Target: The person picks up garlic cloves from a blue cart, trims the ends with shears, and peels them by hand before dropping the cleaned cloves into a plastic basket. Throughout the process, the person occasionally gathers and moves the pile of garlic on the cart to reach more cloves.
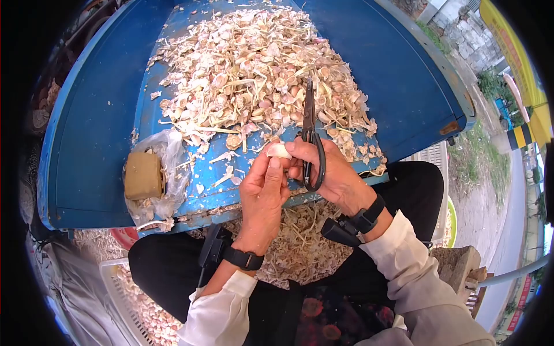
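A pale garlic clove (279, 151) is pinched in the fingertips of my left hand (261, 195). Black-handled scissors (310, 118) sit in my right hand (341, 180), with their blades together and pointing away from me. The thumb and finger of that same hand also touch the clove from the right side. Just beyond both hands, a large heap of garlic cloves, dry skins and stalks (248, 69) covers the blue metal bed (210, 167).
At the left, a tan block (143, 176) rests on a clear plastic bag (173, 155). Below the bed edge lies a pile of garlic skins (303, 242). A white crate (115, 288) of cloves stands lower left. High blue side walls (98, 109) flank the bed.
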The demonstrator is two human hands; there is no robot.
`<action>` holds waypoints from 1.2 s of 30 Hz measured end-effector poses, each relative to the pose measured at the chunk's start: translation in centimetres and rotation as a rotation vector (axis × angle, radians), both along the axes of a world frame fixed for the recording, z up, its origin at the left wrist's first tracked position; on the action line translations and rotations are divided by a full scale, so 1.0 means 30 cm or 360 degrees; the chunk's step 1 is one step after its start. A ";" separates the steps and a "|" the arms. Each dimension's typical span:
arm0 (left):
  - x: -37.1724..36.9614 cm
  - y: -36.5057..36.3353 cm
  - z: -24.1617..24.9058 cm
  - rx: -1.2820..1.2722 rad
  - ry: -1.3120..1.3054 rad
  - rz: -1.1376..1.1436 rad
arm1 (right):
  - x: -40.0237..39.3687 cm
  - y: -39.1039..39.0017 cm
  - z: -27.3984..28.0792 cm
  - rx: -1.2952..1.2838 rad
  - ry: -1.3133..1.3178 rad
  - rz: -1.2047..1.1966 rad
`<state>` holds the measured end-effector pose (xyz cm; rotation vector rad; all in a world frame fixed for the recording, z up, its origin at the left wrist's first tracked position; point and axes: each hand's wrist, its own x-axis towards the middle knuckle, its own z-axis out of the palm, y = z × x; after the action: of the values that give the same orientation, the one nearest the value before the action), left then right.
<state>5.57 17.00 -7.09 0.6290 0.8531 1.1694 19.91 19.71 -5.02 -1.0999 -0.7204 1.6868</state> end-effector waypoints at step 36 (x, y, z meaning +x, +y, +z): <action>-0.020 0.006 -0.030 0.0097 -0.0015 -0.0204 | 0.255 0.232 -0.093 0.0911 -0.2813 0.0145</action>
<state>4.98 17.18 -8.00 0.7173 0.7605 1.0846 27.57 26.66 -7.82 -1.9177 -2.1045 0.0461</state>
